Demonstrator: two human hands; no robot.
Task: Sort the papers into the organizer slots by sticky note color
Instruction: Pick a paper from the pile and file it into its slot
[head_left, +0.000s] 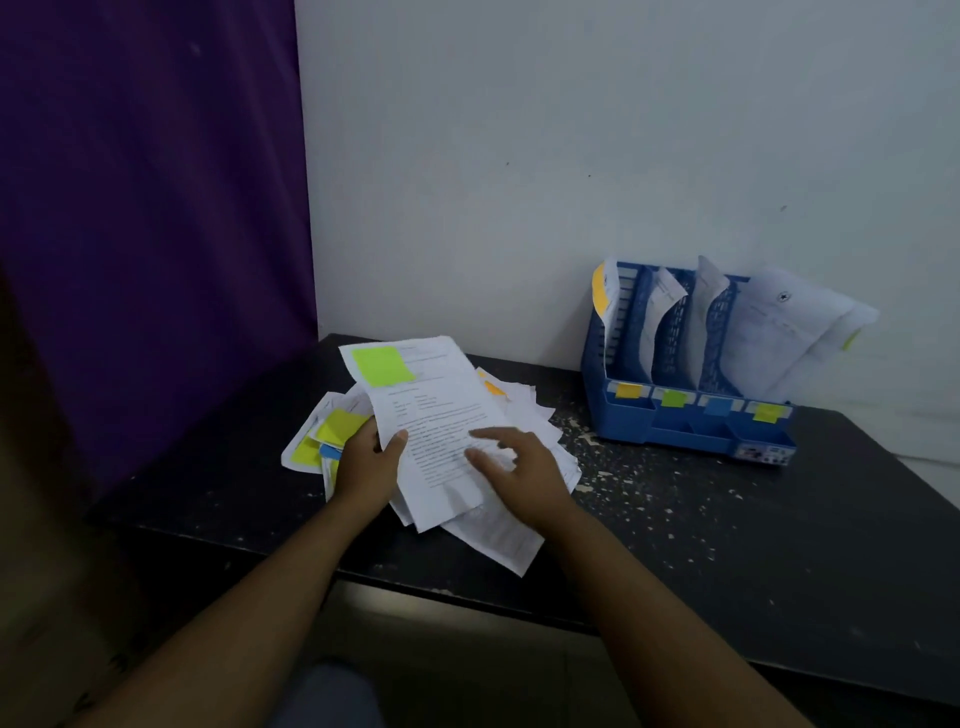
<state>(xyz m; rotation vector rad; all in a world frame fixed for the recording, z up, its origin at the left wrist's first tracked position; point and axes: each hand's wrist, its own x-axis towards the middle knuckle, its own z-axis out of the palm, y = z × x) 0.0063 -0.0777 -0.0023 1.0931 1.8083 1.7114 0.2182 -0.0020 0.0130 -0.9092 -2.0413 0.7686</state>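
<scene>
Sorting stands partly done: on the left of the table (727, 545) a loose pile of papers (524, 415) with yellow, blue and orange notes remains unsorted. The left hand (370, 470) pinches a sheet (441, 441) with a green note (383, 365); the right hand (514, 470) rests spread on it. Rightward, the organizer (691, 415) holds a few sheets in each slot.

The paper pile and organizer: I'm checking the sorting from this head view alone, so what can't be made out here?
- Printed text on the top sheet: too small and blurred.
- Pile beneath it: most notes are covered by the top sheet, left hand and right hand.
- Sheets in the organizer: only the leftmost and rightmost sheets show a note; dividers and curling pages hide the others.
- Small sticker at its lower right corner: too small.
</scene>
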